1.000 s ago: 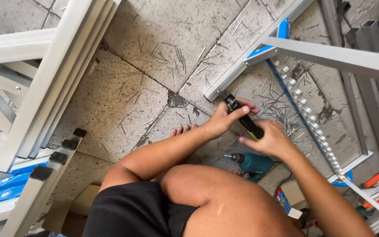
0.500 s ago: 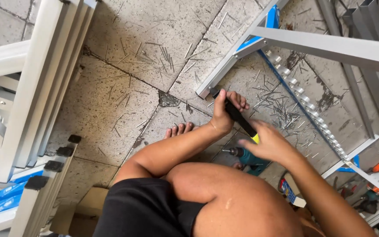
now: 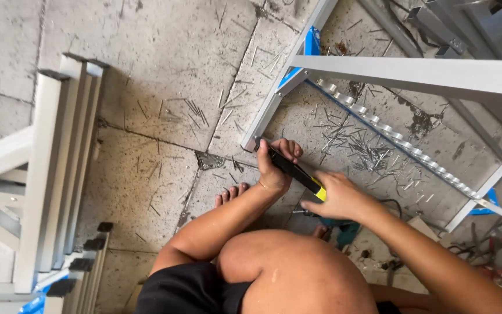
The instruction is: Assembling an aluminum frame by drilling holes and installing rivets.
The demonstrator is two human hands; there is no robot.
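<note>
Tool: black bar-shaped tool with yellow end (image 3: 295, 172), mid-scene, slanting from the frame's end toward the near right.
Left hand (image 3: 275, 166): closed round the black far end, pressed against the frame's end.
Right hand (image 3: 337, 196): gripping the yellow near end.
Frame: pale aluminium frame (image 3: 274, 102), straight and smooth-edged, running far-right.
Doing it well: I judge a firm left hand keeps the tip seated.
Floor: rough cracked concrete floor (image 3: 164, 87), littered with thin metal offcuts (image 3: 358, 145).

Bright, even daylight is falling on the grey cracked concrete floor (image 3: 146, 116), casting only soft shadows. Everything is staying sharp, with edges bending slightly.
</note>
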